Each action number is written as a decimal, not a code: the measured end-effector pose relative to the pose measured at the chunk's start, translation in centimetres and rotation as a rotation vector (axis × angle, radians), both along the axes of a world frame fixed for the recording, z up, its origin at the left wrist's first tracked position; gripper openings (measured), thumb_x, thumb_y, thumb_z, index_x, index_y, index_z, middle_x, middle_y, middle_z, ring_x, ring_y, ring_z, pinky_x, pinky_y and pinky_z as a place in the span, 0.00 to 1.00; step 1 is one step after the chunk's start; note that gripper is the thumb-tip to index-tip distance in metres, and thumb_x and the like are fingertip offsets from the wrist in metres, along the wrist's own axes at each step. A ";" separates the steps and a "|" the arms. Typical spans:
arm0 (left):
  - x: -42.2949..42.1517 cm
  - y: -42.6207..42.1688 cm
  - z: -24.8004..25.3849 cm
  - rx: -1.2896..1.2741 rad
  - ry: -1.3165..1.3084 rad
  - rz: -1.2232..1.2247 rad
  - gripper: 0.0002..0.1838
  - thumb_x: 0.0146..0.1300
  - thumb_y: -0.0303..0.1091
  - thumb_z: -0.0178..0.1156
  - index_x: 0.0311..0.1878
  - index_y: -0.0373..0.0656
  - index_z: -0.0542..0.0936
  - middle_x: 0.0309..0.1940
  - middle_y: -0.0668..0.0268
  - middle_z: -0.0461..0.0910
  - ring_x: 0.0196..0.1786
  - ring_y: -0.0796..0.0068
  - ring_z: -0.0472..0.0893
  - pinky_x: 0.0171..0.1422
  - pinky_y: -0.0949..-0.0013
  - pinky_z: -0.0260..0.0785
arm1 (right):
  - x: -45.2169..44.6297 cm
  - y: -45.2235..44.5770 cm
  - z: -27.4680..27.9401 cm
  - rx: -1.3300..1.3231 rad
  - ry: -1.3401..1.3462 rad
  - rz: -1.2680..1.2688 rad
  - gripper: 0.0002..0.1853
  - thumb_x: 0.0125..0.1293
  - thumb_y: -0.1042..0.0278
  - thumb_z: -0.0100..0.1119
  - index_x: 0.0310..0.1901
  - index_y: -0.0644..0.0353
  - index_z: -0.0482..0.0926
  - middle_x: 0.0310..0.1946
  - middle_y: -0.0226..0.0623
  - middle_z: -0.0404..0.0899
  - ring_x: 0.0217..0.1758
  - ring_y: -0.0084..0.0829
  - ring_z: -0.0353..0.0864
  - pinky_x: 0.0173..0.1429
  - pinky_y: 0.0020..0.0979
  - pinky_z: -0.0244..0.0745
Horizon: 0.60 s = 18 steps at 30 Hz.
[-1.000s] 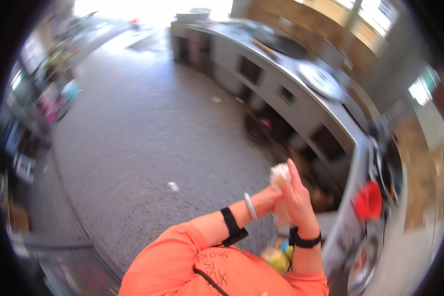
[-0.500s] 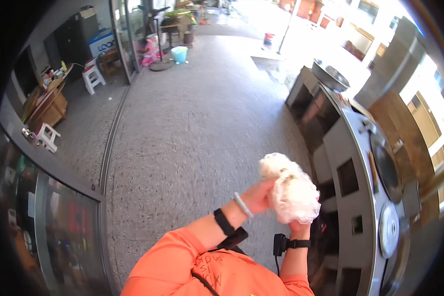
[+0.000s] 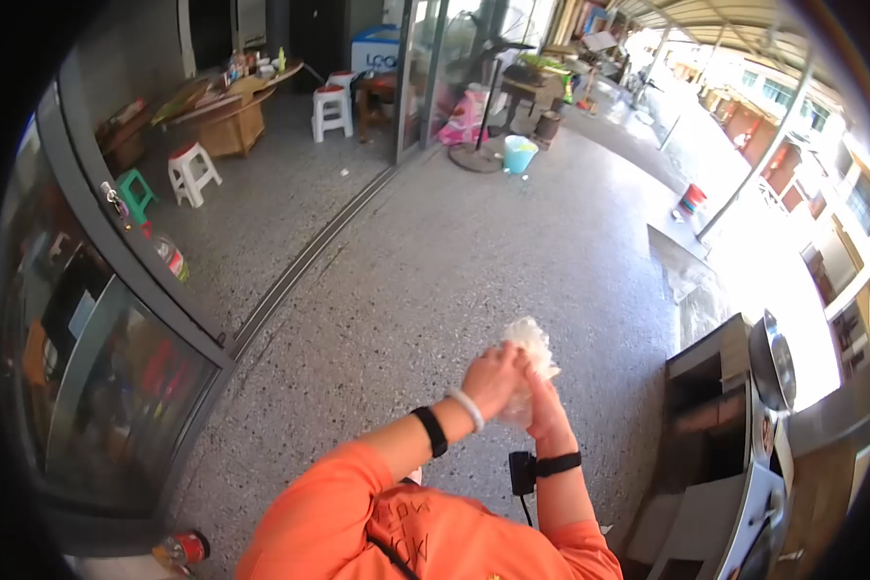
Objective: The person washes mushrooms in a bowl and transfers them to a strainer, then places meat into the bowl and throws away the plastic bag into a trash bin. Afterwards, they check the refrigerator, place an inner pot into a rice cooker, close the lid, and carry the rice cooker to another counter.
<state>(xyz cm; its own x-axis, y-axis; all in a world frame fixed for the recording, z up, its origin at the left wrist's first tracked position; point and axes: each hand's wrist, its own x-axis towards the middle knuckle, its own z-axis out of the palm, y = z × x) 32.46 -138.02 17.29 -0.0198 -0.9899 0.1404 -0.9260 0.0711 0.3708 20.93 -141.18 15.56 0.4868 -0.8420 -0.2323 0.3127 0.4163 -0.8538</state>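
A crumpled, see-through whitish plastic bag is bunched up between my two hands, out in front of my orange shirt. My left hand wraps round the bag from the left, its fingers closed near the top. From the other side my right hand grips the bag, with its fingers up against those of the left. Part of the bag hangs between the palms. Whatever the bag holds cannot be made out.
At left stands a glass sliding door with a floor track. Stools and a wooden table are inside. A blue bucket stands ahead, a cooking counter with a wok at right.
The view has turned left toward the doorway, so the counter has slid toward the right edge. My hands have come closer together, and the bag now looks smaller and more squeezed.
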 end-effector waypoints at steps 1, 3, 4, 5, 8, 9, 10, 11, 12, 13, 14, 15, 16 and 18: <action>-0.4 -2.2 -1.1 0.015 0.009 0.012 0.16 0.59 0.33 0.47 0.50 0.40 0.69 0.52 0.54 0.66 0.46 0.55 0.73 0.47 0.58 0.68 | 0.1 -2.5 -0.7 0.015 0.009 0.012 0.22 0.62 0.58 0.51 0.53 0.63 0.68 0.49 0.37 0.71 0.50 0.30 0.72 0.53 0.29 0.66; -0.7 -7.4 -3.4 -0.029 -0.007 -0.126 0.22 0.55 0.35 0.51 0.53 0.40 0.66 0.60 0.52 0.57 0.54 0.50 0.68 0.52 0.50 0.64 | -0.4 -8.0 -1.9 0.091 -0.001 -0.116 0.20 0.60 0.62 0.51 0.51 0.64 0.69 0.46 0.38 0.73 0.47 0.32 0.74 0.50 0.31 0.70; -0.2 -9.3 -2.7 -0.025 -0.007 -0.125 0.22 0.55 0.35 0.51 0.53 0.40 0.66 0.60 0.52 0.57 0.54 0.50 0.68 0.52 0.50 0.64 | -0.8 -10.5 -2.3 0.138 0.011 -0.208 0.20 0.58 0.66 0.51 0.51 0.66 0.69 0.43 0.39 0.74 0.43 0.33 0.76 0.47 0.32 0.72; 0.0 -10.9 -1.5 0.015 0.027 -0.211 0.25 0.53 0.36 0.54 0.55 0.41 0.65 0.62 0.51 0.54 0.58 0.50 0.64 0.54 0.47 0.61 | -1.7 -13.2 -3.2 0.140 0.018 -0.238 0.21 0.57 0.66 0.53 0.51 0.66 0.69 0.43 0.39 0.74 0.43 0.34 0.76 0.46 0.34 0.73; 2.1 -18.8 -1.4 -0.043 0.128 -0.349 0.30 0.50 0.37 0.57 0.58 0.43 0.62 0.64 0.51 0.51 0.63 0.52 0.58 0.57 0.43 0.56 | -4.4 -22.2 -5.1 0.051 -0.045 -0.260 0.24 0.56 0.66 0.54 0.54 0.65 0.65 0.48 0.41 0.72 0.47 0.38 0.74 0.50 0.37 0.72; 3.2 -21.2 -2.0 -0.119 0.195 -0.396 0.33 0.49 0.37 0.58 0.60 0.45 0.61 0.64 0.52 0.51 0.65 0.53 0.55 0.58 0.41 0.54 | -5.4 -25.4 -6.2 0.034 -0.117 -0.239 0.26 0.56 0.66 0.55 0.56 0.63 0.63 0.51 0.42 0.70 0.51 0.40 0.72 0.53 0.40 0.71; 5.2 -23.7 -2.7 -0.150 0.176 -0.336 0.32 0.49 0.37 0.58 0.59 0.47 0.63 0.63 0.53 0.53 0.64 0.54 0.58 0.60 0.46 0.56 | -6.3 -28.4 -6.2 0.122 -0.112 -0.254 0.28 0.55 0.67 0.55 0.58 0.62 0.61 0.53 0.44 0.68 0.53 0.43 0.71 0.55 0.44 0.69; 7.8 -26.1 -3.8 -0.128 0.210 -0.258 0.31 0.49 0.37 0.58 0.58 0.46 0.64 0.62 0.53 0.55 0.62 0.54 0.60 0.60 0.50 0.57 | -7.2 -31.9 -6.8 0.161 -0.109 -0.285 0.28 0.55 0.67 0.55 0.58 0.62 0.61 0.53 0.44 0.68 0.52 0.44 0.71 0.54 0.44 0.69; 11.2 -28.5 -4.9 -0.120 0.229 -0.177 0.30 0.49 0.37 0.58 0.58 0.45 0.65 0.61 0.53 0.57 0.61 0.54 0.62 0.61 0.54 0.58 | -7.9 -35.6 -6.9 0.133 -0.148 -0.254 0.28 0.55 0.67 0.54 0.58 0.62 0.61 0.53 0.44 0.69 0.52 0.44 0.71 0.54 0.44 0.70; 14.9 -30.2 -6.8 -0.074 0.212 -0.035 0.28 0.50 0.37 0.58 0.56 0.44 0.66 0.59 0.53 0.62 0.59 0.53 0.65 0.61 0.60 0.59 | -8.2 -38.8 -7.3 0.113 -0.204 -0.237 0.28 0.55 0.67 0.54 0.58 0.62 0.61 0.52 0.44 0.69 0.52 0.44 0.71 0.54 0.45 0.70; 18.8 -30.7 -9.3 -0.060 0.240 0.152 0.25 0.49 0.37 0.58 0.52 0.40 0.70 0.54 0.51 0.67 0.57 0.54 0.67 0.60 0.60 0.60 | -8.4 -42.0 -7.5 0.140 -0.141 -0.299 0.28 0.55 0.66 0.54 0.58 0.62 0.61 0.51 0.44 0.70 0.51 0.45 0.71 0.51 0.46 0.71; 23.1 -30.4 -12.4 0.073 0.242 0.381 0.25 0.50 0.38 0.57 0.53 0.40 0.70 0.53 0.50 0.68 0.56 0.54 0.67 0.60 0.60 0.61 | -8.5 -45.0 -7.7 0.136 -0.103 -0.325 0.27 0.56 0.66 0.53 0.57 0.65 0.61 0.51 0.45 0.69 0.51 0.45 0.72 0.52 0.44 0.70; 26.4 -29.2 -12.3 0.267 0.317 0.624 0.26 0.50 0.40 0.57 0.54 0.40 0.70 0.53 0.51 0.68 0.57 0.54 0.67 0.60 0.60 0.60 | -8.0 -48.0 -7.5 0.139 -0.076 -0.351 0.27 0.56 0.66 0.53 0.57 0.65 0.61 0.51 0.45 0.69 0.51 0.45 0.71 0.52 0.45 0.70; 32.9 -24.1 -18.5 0.263 0.393 1.061 0.24 0.50 0.39 0.55 0.51 0.39 0.72 0.49 0.51 0.73 0.52 0.55 0.72 0.57 0.60 0.63 | -7.5 -53.6 -7.8 0.147 -0.028 -0.370 0.28 0.56 0.65 0.53 0.57 0.65 0.61 0.51 0.45 0.69 0.51 0.45 0.71 0.52 0.45 0.70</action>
